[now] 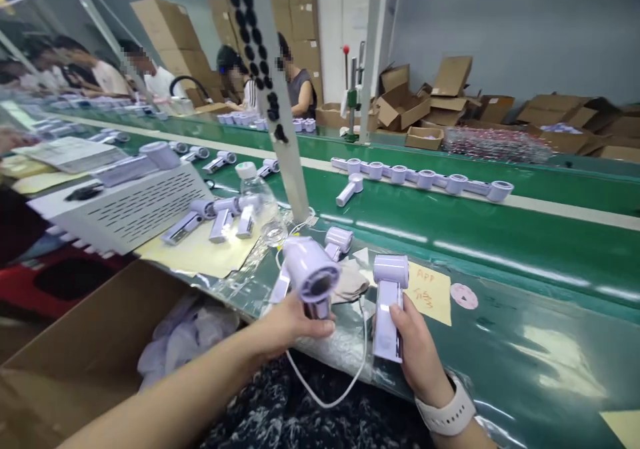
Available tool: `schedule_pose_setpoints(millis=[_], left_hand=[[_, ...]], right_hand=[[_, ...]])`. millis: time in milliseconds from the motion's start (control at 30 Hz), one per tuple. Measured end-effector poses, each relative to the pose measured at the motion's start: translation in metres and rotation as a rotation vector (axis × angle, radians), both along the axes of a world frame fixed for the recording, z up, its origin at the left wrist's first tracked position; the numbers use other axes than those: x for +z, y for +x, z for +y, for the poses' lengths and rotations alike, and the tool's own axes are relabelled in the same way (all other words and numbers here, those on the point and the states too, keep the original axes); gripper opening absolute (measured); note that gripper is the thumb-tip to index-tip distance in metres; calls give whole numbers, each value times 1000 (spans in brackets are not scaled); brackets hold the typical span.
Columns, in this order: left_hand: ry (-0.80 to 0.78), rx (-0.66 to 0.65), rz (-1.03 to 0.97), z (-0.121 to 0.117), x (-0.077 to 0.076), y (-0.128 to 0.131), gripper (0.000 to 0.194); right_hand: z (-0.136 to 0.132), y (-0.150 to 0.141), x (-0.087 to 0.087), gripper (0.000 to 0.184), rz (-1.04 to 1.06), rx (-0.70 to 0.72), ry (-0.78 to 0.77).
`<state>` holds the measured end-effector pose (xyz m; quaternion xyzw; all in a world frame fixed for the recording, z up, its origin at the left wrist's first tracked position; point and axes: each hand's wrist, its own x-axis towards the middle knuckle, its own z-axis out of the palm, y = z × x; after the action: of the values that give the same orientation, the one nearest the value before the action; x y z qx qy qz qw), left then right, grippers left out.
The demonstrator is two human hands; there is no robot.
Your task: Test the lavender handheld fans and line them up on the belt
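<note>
My left hand (295, 326) is closed round the handle of a lavender handheld fan (310, 266), shaped like a small hair dryer, its round dark opening tilted towards me. In my right hand (420, 349) is a second lavender fan (390, 309), held upright by its handle with the barrel at the top. Another fan (339, 239) lies just behind, partly hidden by the one on the left. Between my hands are a beige cloth (353, 282) and a white cable (363, 356) that loops over the bench edge. A watch with a white strap (447, 406) is on my right wrist.
Fans line the green conveyor (450, 219) behind the bench. A metal post (283, 102) rises beside a clear bottle (257, 196). To the left are a slotted grey panel (145, 202) and an open cardboard box (90, 316). A yellow note (430, 292) lies right. Several people sit across.
</note>
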<state>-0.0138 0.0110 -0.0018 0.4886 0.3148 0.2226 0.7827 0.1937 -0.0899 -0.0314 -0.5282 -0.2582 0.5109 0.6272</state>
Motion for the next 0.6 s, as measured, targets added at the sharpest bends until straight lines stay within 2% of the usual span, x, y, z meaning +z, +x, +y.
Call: schedule_pose_setpoints(millis=[100,200,333,400,500,533,600], left_hand=[[23,90,-117,-32,-16,8,67],[-9,181,-237,-38,-19,21,66],[-216,61,-406,-29,-7,22,70],[-276,83,-469,-23,0,20,69],[-279,183,-469,-17,5,17,63],[-279,194,-457,-15,6,16,63],[-271,200,-444,-13,7,16,66]], right_hand=[[5,-13,11,51,-186,123,24],[5,-26,32,49,-422,219,63],[0,-25,54,49,-715,377,53],[2,-17,54,50,-910,355,-24],[17,-6,39,43,-1163,162,-195],[23,-4,33,35,-1206,127,-234],[31,-5,20,26,-1217,159,-248]])
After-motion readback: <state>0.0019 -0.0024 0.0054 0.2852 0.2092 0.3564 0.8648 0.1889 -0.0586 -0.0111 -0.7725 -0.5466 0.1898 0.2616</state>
